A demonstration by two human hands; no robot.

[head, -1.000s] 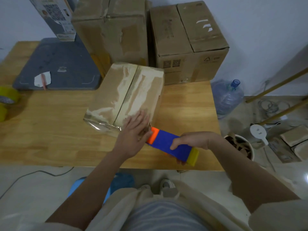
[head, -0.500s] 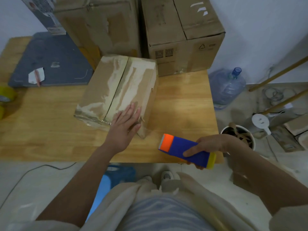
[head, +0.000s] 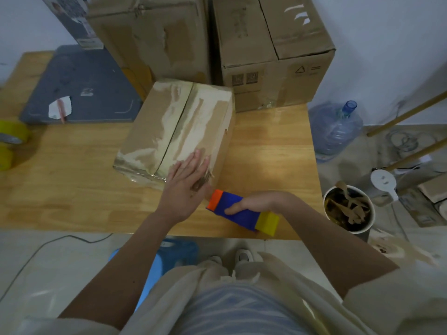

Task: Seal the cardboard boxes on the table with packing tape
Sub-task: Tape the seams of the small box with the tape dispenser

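Observation:
A small cardboard box (head: 169, 126) lies on the wooden table (head: 271, 146), its top seam and near end covered with shiny clear tape. My left hand (head: 187, 187) rests flat on the box's near right corner, fingers spread. My right hand (head: 256, 204) grips a blue block-shaped tool with an orange tip and a yellow end (head: 242, 212). Its orange tip sits close to the box's near corner, just above the table. Two rolls of yellow tape (head: 11, 141) are at the table's left edge.
Two large cardboard boxes (head: 273, 52) stand at the back of the table, beside a dark grey board (head: 79, 88). Right of the table are a water jug (head: 336, 129) and a bin of scraps (head: 348, 211) on the floor. A blue stool (head: 154, 259) stands under the table's front edge.
My right hand first pulled the blue tool away to the right, then brought it back toward the box's near corner. My left hand stayed on the box.

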